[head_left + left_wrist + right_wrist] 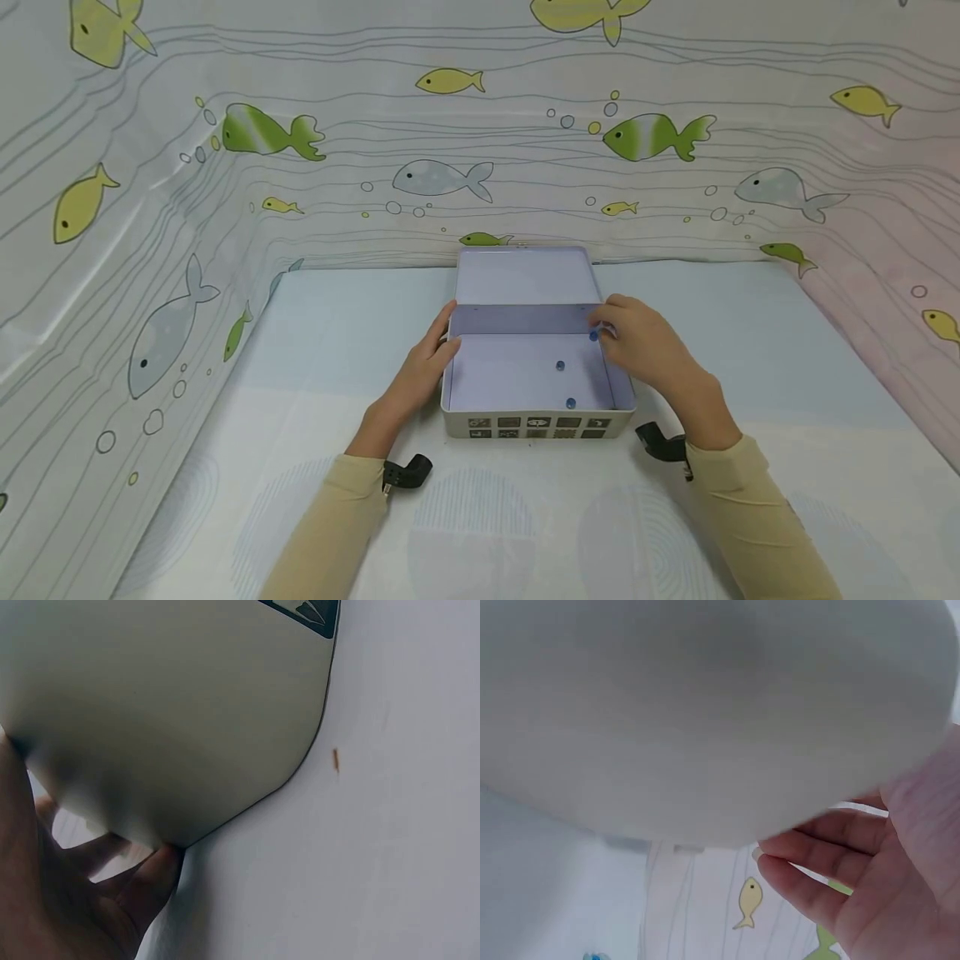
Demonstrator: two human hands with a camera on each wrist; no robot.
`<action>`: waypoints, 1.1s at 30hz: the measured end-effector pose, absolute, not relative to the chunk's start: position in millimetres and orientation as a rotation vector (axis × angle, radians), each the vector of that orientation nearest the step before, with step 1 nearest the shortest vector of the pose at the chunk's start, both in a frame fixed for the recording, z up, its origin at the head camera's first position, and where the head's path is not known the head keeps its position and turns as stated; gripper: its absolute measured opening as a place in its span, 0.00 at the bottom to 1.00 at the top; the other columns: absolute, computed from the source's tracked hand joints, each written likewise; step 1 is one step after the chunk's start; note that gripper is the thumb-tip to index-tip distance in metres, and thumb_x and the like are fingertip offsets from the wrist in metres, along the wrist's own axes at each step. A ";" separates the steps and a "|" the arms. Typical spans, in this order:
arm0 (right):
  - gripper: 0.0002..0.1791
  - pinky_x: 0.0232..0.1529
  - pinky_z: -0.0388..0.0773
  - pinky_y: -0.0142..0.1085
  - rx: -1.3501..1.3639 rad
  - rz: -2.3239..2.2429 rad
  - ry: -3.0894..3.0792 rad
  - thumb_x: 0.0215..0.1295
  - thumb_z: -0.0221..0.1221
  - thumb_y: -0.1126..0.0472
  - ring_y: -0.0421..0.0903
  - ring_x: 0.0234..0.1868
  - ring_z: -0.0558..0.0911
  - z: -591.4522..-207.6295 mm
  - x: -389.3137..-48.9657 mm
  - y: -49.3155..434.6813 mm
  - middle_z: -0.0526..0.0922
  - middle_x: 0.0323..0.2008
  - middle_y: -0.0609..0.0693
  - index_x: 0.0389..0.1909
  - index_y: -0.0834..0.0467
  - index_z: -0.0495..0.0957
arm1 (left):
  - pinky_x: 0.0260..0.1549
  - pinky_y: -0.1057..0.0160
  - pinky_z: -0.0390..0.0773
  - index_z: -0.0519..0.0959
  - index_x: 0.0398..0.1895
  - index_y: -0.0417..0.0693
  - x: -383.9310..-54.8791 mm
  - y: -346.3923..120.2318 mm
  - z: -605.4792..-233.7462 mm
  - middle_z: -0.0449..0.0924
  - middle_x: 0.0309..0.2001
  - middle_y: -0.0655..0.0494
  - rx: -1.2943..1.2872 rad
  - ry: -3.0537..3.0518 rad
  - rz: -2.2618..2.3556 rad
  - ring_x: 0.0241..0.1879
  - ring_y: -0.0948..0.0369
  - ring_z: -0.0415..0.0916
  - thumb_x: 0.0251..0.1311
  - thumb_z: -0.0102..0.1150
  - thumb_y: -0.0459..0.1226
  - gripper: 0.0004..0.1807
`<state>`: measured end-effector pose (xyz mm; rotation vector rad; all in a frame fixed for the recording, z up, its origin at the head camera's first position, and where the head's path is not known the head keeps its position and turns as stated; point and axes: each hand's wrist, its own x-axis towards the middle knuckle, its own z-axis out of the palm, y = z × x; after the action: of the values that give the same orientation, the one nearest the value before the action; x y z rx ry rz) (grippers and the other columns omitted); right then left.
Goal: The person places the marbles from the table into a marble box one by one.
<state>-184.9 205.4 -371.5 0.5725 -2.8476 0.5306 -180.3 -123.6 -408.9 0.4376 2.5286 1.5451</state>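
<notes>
Head view: left hand (416, 375) spread against box edge (446, 385); right hand (648, 346) pinches bead (594, 336); wide box floor (502, 371) between.

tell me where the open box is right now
In the head view, the open box stands just below and right of centre, with the left hand at its left side and the right hand over its right side.

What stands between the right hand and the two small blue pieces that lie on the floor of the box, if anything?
Nothing visible does. The right hand is at the far right corner of the box, whose lid stands open behind; both blue pieces lie uncovered on its floor.
</notes>
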 end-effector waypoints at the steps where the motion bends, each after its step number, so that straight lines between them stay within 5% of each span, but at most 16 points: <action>1: 0.11 0.38 0.78 0.41 0.567 0.530 -2.844 0.62 0.58 0.71 0.48 0.37 0.77 -371.1 -185.3 206.8 0.81 0.37 0.51 0.42 0.59 0.85 | 0.73 0.41 0.58 0.40 0.81 0.65 -180.2 -123.6 -408.7 0.44 0.81 0.54 0.434 2.529 1.545 0.79 0.49 0.47 0.77 0.37 0.44 0.34; 17: 0.12 0.46 0.79 0.51 0.492 0.530 -2.914 0.62 0.55 0.72 0.56 0.45 0.81 -370.7 -193.5 238.6 0.81 0.41 0.57 0.44 0.64 0.82 | 0.73 0.41 0.57 0.41 0.81 0.65 -179.7 -122.8 -408.5 0.44 0.81 0.55 0.432 2.542 1.536 0.79 0.49 0.47 0.77 0.37 0.45 0.34; 27: 0.12 0.41 0.77 0.50 0.401 0.562 -2.991 0.63 0.55 0.70 0.56 0.41 0.78 -384.8 -205.4 259.9 0.81 0.39 0.60 0.44 0.65 0.82 | 0.73 0.40 0.58 0.40 0.81 0.65 -182.3 -123.5 -412.9 0.44 0.81 0.55 0.427 2.542 1.526 0.79 0.48 0.47 0.77 0.37 0.44 0.34; 33: 0.12 0.41 0.77 0.50 0.373 0.585 -3.012 0.62 0.55 0.69 0.55 0.39 0.78 -392.5 -211.4 270.6 0.81 0.37 0.60 0.44 0.67 0.83 | 0.72 0.39 0.57 0.39 0.80 0.73 -198.9 -128.0 -442.8 0.43 0.81 0.61 0.423 2.553 1.543 0.79 0.50 0.46 0.77 0.37 0.49 0.33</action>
<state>-211.4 270.6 -392.5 0.3730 -3.0122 0.5850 -198.9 -128.0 -442.8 0.4233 2.5528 1.5434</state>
